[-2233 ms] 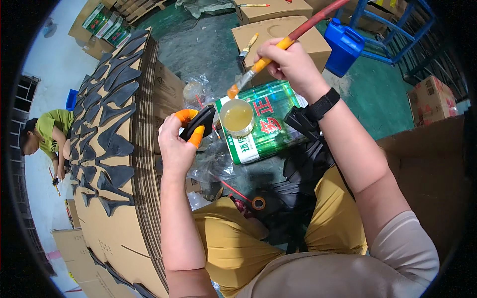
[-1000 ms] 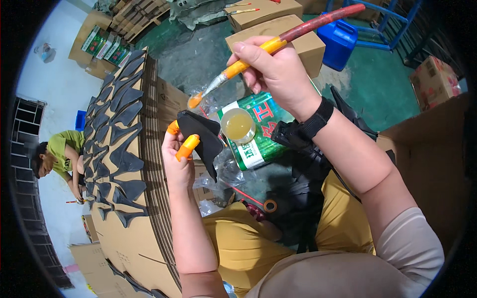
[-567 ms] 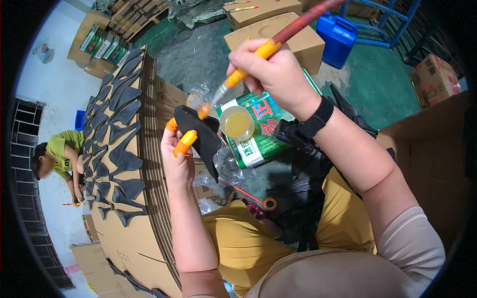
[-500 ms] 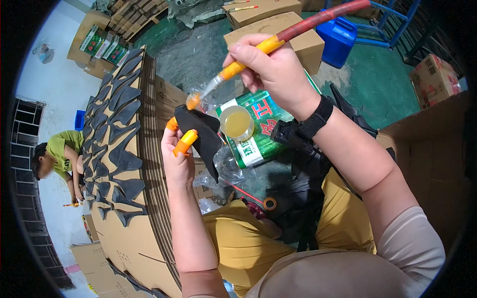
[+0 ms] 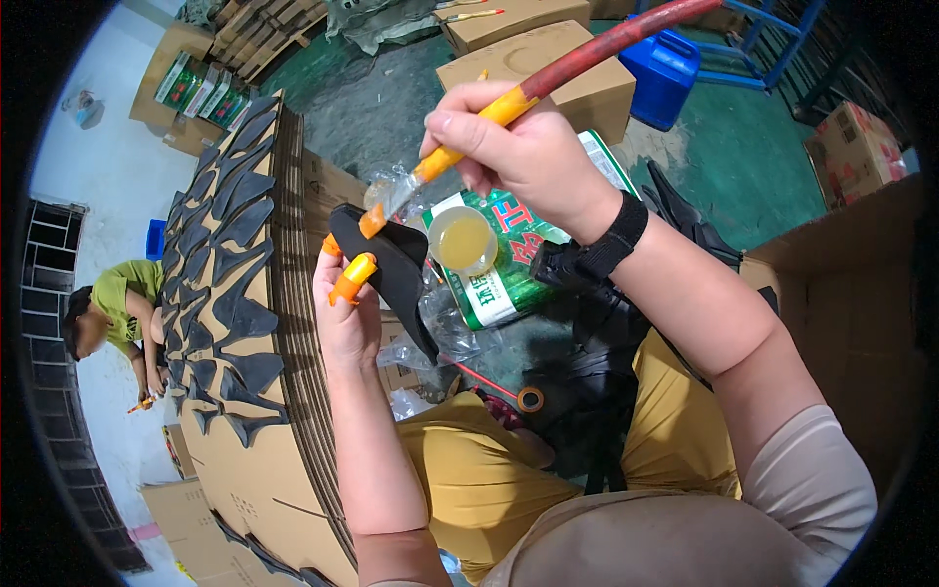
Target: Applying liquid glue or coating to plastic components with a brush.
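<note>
The left hand pinches the black piece close to the cup, likely so the brush gripped in the right hand has a short trip.

The wide head view looks down, close above the hands.

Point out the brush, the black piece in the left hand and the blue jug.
Brush [image 5: 567, 74], head view: red handle.
Black piece [image 5: 396, 272], head view: middle of its face.
Blue jug [image 5: 659, 86], head view: middle of its body.
</note>
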Action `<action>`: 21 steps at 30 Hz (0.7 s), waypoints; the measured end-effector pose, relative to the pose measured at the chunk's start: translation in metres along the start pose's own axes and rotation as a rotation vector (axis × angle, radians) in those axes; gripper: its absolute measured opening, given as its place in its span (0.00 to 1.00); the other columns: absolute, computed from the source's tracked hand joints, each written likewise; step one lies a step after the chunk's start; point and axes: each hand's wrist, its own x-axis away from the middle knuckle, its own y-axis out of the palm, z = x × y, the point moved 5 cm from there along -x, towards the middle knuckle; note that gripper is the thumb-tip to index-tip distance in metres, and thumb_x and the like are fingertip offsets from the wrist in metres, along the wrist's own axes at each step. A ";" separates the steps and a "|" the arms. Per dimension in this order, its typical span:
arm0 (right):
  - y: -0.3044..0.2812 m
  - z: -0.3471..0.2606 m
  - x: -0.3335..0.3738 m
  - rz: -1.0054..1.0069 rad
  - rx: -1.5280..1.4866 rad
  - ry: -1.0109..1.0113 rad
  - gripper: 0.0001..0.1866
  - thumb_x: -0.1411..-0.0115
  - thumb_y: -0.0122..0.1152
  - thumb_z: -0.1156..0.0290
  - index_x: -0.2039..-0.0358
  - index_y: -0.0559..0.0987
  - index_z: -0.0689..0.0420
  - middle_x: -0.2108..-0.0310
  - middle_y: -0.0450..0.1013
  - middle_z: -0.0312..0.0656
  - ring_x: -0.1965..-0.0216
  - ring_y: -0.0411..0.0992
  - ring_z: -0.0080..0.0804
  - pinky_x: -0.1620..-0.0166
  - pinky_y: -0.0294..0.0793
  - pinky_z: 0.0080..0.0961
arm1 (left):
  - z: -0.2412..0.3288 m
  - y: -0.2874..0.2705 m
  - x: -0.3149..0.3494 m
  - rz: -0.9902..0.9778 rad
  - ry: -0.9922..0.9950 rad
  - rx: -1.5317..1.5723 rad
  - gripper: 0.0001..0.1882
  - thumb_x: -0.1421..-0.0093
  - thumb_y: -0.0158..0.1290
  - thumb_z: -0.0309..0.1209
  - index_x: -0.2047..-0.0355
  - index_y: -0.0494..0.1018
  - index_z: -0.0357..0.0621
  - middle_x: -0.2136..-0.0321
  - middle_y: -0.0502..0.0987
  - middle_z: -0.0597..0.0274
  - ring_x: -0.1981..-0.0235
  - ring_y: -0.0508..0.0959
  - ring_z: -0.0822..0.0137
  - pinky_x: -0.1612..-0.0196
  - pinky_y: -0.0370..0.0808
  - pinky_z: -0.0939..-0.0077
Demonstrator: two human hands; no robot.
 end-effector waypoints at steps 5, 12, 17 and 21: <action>-0.002 -0.002 0.003 -0.156 0.103 0.049 0.13 0.40 0.51 0.65 0.75 0.75 0.60 0.78 0.71 0.35 0.83 0.62 0.14 0.81 0.60 0.12 | 0.007 0.008 0.003 -0.077 0.024 0.025 0.21 0.42 0.45 0.22 0.47 0.61 0.40 0.58 0.71 0.64 0.62 0.74 0.77 0.65 0.73 0.93; -0.009 -0.003 -0.005 0.015 0.001 -0.081 0.13 0.39 0.51 0.63 0.73 0.76 0.60 0.78 0.71 0.33 0.83 0.62 0.13 0.80 0.60 0.11 | 0.007 0.010 0.003 -0.108 -0.016 0.053 0.21 0.42 0.44 0.21 0.47 0.61 0.39 0.59 0.71 0.63 0.64 0.74 0.78 0.65 0.73 0.93; -0.003 0.006 -0.003 -0.008 0.014 -0.036 0.12 0.40 0.52 0.65 0.74 0.75 0.60 0.77 0.71 0.33 0.83 0.61 0.14 0.80 0.59 0.12 | 0.006 0.011 0.003 -0.105 -0.035 0.027 0.22 0.43 0.46 0.23 0.47 0.62 0.39 0.58 0.72 0.62 0.64 0.74 0.77 0.65 0.73 0.92; -0.014 0.013 -0.001 -0.070 0.145 0.094 0.12 0.40 0.52 0.65 0.75 0.75 0.60 0.79 0.71 0.33 0.84 0.60 0.14 0.81 0.59 0.12 | 0.005 0.007 0.004 -0.123 -0.032 0.054 0.23 0.43 0.46 0.24 0.45 0.61 0.40 0.58 0.72 0.62 0.62 0.75 0.75 0.60 0.73 0.86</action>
